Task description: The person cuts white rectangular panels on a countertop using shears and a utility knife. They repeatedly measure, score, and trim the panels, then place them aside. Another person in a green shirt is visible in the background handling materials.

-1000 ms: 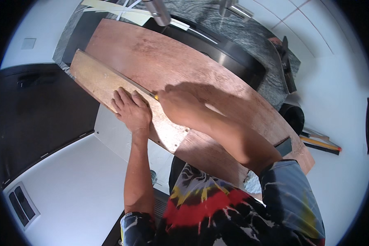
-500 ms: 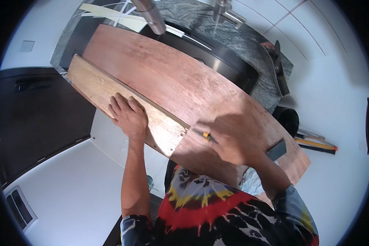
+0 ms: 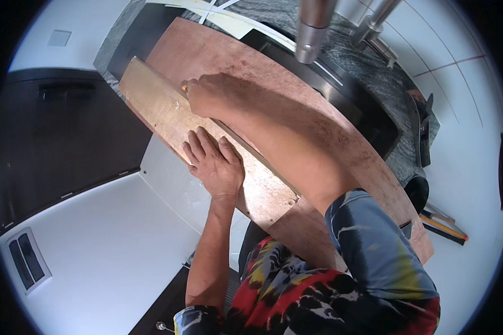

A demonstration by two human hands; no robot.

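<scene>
A large reddish plywood sheet (image 3: 274, 75) lies across the counter and the sink. On its near-left part rests a narrow, lighter wooden board (image 3: 153, 97), placed lengthwise. My left hand (image 3: 217, 170) presses flat on this board, fingers spread. My right hand (image 3: 209, 96) is closed at the board's far long edge, toward its left end. Its grip is around a yellow-and-black utility knife (image 3: 184, 86); only a bit of yellow shows, and the blade is hidden. My right forearm crosses over the sheet.
Beyond the sheet are a dark sink (image 3: 383, 125), a metal faucet (image 3: 313, 30) and a grey stone counter (image 3: 349, 64). Pale strips (image 3: 223, 17) lie at the back. A dark block (image 3: 407, 229) sits at the sheet's right end. A dark cabinet door (image 3: 67, 123) stands at left.
My right hand has moved with the knife from the board's near-right end, along its far edge, toward the far left. My left hand stays on the board; the view has shifted.
</scene>
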